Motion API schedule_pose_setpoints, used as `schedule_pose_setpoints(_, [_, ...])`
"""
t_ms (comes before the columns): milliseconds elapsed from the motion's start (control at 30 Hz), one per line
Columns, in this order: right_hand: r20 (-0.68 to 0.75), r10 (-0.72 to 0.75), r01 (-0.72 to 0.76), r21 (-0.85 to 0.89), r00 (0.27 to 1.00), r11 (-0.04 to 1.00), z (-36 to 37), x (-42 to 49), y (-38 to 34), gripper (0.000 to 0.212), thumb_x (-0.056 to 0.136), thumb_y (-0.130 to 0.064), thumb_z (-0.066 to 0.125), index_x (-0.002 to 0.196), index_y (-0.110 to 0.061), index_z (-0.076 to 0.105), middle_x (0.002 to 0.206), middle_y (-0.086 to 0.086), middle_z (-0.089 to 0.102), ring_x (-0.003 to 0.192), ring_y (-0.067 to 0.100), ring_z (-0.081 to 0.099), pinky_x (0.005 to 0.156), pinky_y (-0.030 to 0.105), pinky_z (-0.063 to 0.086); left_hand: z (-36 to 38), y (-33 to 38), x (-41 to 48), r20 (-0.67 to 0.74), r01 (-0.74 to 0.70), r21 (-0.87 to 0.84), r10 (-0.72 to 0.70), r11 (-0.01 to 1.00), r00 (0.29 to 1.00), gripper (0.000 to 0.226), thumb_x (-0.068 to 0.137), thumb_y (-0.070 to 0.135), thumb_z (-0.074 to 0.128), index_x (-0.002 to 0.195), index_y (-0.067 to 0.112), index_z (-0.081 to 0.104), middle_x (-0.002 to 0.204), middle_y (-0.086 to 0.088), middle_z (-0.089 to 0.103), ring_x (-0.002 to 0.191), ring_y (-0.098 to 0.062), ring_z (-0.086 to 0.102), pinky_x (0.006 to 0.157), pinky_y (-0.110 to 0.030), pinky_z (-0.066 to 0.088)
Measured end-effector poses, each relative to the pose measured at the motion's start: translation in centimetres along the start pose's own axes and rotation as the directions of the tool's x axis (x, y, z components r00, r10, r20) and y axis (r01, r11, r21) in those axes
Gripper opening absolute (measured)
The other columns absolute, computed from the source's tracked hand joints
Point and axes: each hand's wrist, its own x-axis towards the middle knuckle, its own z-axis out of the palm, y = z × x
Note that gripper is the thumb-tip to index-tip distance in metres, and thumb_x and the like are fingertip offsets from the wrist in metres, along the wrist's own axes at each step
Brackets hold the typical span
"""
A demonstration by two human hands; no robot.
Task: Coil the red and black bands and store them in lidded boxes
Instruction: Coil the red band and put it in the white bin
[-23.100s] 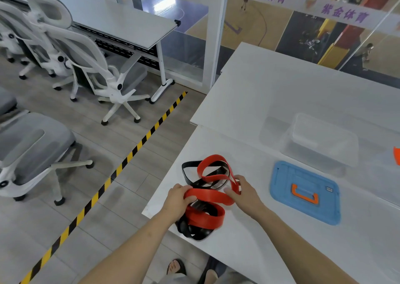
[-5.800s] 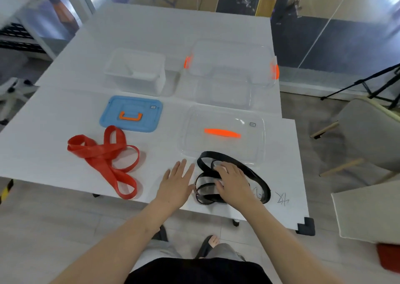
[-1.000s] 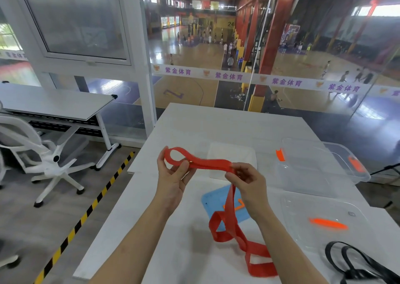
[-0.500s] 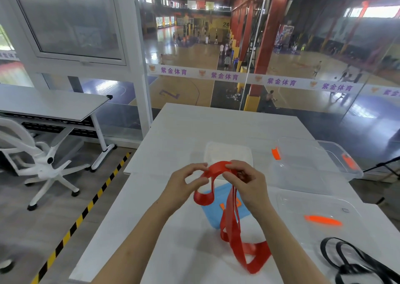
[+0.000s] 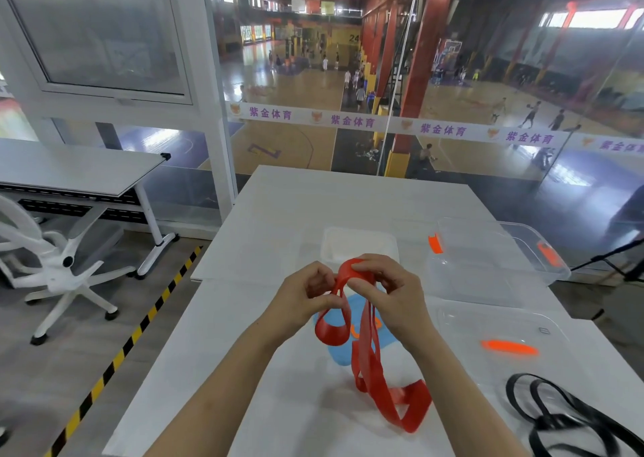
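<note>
single head-worn wide-angle view, sits above near end of bench [image 5: 278, 212], faces forward and down along it to far glass wall [image 5: 296, 142], left hand [image 5: 303, 303] and right hand [image 5: 393, 299] close-in at centre, forearms enter from bottom edge, office chair at left margin

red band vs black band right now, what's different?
The red band is lifted, pinched by the left hand and right hand, with its tail on the table. The black band lies untouched on the table to the right. Red looks wider than black. Both are uncoiled, neither boxed.
</note>
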Motion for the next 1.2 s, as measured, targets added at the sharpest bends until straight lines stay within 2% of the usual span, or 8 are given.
schedule_pose_setpoints(233, [-0.052,0.047,-0.049,-0.035,0.998,0.998,0.0,-0.2,0.2,0.023,0.084,-0.005,0.086,0.100,-0.020,0.080,0.105,-0.014,0.079,0.102,0.016,0.075,0.089,0.025,0.061,0.8,0.0,0.0,0.024,0.016,-0.024,-0.015,1.000,1.000,0.025,0.086,0.005,0.082,0.098,0.008,0.061,0.100,-0.007,0.079,0.098,-0.024,0.077,0.094,-0.038,0.062])
schedule_pose_setpoints(400, [-0.042,0.015,-0.018,-0.061,0.999,0.998,-0.4,-0.5,-0.2,0.031,0.088,-0.006,0.083,0.100,-0.034,0.076,0.104,-0.016,0.077,0.103,0.015,0.073,0.086,0.019,0.058,0.7,-0.1,-0.1,-0.027,0.014,-0.045,-0.015,0.999,1.000,0.022,0.089,0.006,0.079,0.101,0.005,0.061,0.107,-0.004,0.079,0.102,-0.024,0.076,0.092,-0.033,0.062])
schedule_pose_setpoints(667, [-0.061,-0.007,0.000,-0.114,0.998,0.993,-0.3,-0.8,-0.1,0.039,0.091,-0.004,0.078,0.098,-0.042,0.074,0.103,-0.021,0.073,0.102,0.012,0.071,0.085,0.017,0.057,0.8,-0.5,0.1,0.058,0.081,0.057,-0.085,0.995,0.995,0.034,0.080,0.015,0.087,0.097,0.025,0.060,0.104,0.000,0.077,0.102,-0.023,0.074,0.094,-0.046,0.062])
schedule_pose_setpoints(767, [-0.052,-0.039,0.031,-0.136,0.998,0.990,-0.1,-0.8,-0.1,0.040,0.092,-0.005,0.078,0.099,-0.044,0.073,0.104,-0.024,0.072,0.105,0.013,0.071,0.087,0.018,0.058,1.1,-0.6,0.2,0.029,0.095,0.065,-0.097,0.993,0.995,0.036,0.079,0.014,0.088,0.098,0.021,0.058,0.101,0.001,0.078,0.099,-0.022,0.076,0.092,-0.048,0.063])
schedule_pose_setpoints(867, [-0.055,-0.044,0.036,-0.137,0.998,0.990,-0.4,-0.7,-0.1,0.037,0.091,-0.004,0.079,0.099,-0.040,0.076,0.105,-0.022,0.073,0.106,0.015,0.071,0.088,0.020,0.058,0.9,-0.6,0.1,0.042,0.075,0.037,-0.076,0.996,0.996,0.029,0.085,0.014,0.083,0.102,0.017,0.059,0.105,-0.002,0.078,0.103,-0.023,0.075,0.098,-0.047,0.060])
schedule_pose_setpoints(967, [-0.072,-0.026,0.018,-0.117,0.997,0.993,-0.7,-0.8,-0.2,0.037,0.091,-0.003,0.078,0.099,-0.040,0.076,0.104,-0.021,0.074,0.104,0.011,0.072,0.086,0.016,0.057,0.6,-0.4,-0.2,0.040,0.048,0.000,-0.048,0.999,0.998,0.020,0.094,0.012,0.074,0.108,0.013,0.060,0.110,-0.005,0.077,0.110,-0.023,0.073,0.102,-0.041,0.058])
schedule_pose_setpoints(1100, [-0.105,0.053,-0.061,-0.074,0.993,0.995,-0.7,-1.1,-0.1,0.037,0.091,-0.005,0.079,0.100,-0.040,0.075,0.103,-0.023,0.076,0.104,0.008,0.072,0.087,0.016,0.057,0.7,-0.3,-0.5,0.002,0.042,-0.034,-0.042,0.999,0.999,0.009,0.104,0.014,0.059,0.113,0.017,0.058,0.113,-0.004,0.074,0.113,-0.021,0.071,0.101,-0.035,0.057])
schedule_pose_setpoints(1200, [-0.100,0.075,-0.085,-0.107,0.992,0.991,-0.6,-1.2,0.0,0.037,0.090,-0.007,0.081,0.098,-0.042,0.074,0.102,-0.026,0.075,0.102,0.005,0.072,0.086,0.016,0.057,0.9,-0.4,-0.5,0.002,0.053,0.027,-0.053,0.998,0.999,0.010,0.109,0.018,0.049,0.116,0.023,0.054,0.115,0.000,0.070,0.111,-0.013,0.069,0.095,-0.028,0.056])
